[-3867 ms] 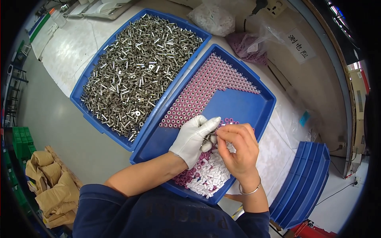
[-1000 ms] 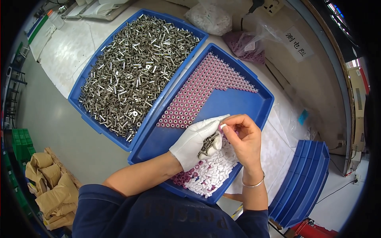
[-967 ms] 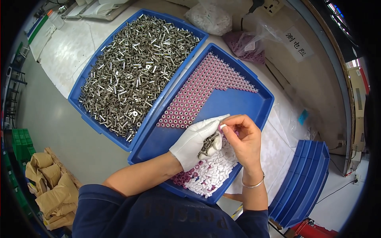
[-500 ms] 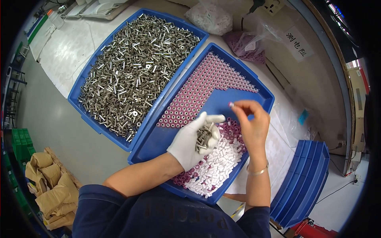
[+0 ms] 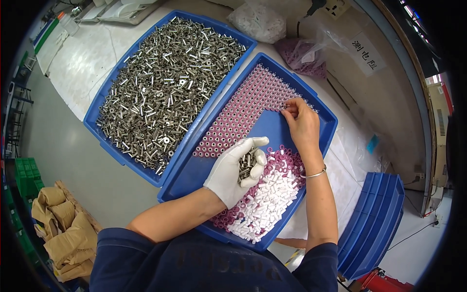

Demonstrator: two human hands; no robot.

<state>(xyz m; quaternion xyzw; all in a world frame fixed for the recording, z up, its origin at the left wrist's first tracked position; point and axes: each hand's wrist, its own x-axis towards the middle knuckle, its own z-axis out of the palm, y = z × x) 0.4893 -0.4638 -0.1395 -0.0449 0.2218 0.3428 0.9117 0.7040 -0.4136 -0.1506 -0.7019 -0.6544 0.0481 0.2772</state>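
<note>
My left hand (image 5: 238,168), in a white glove, is cupped around a handful of small metal headed tubes (image 5: 247,164), above the near part of a blue tray (image 5: 171,187). Upright pink rings with metal centres (image 5: 233,114) stand in close rows across the tray's far side. At the near edge of those rows, my bare right hand (image 5: 304,124) pinches thumb and fingers together; its fingertips mostly hide the small pink ring between them. Loose white sleeves (image 5: 267,199) and loose pink rings (image 5: 223,219) lie heaped in the tray's near right part.
A second blue tray (image 5: 92,109), full of loose metal tubes, stands on the left. Behind are a clear bag of white pieces (image 5: 258,22) and a bag of pink rings (image 5: 301,56). Stacked blue trays (image 5: 372,219) are at the right, brown paper sacks (image 5: 65,238) at lower left.
My right hand has moved away from me, carrying the small pink ring from above the bare tray floor to the edge of the rows. My left fingers have curled slightly around the metal tubes.
</note>
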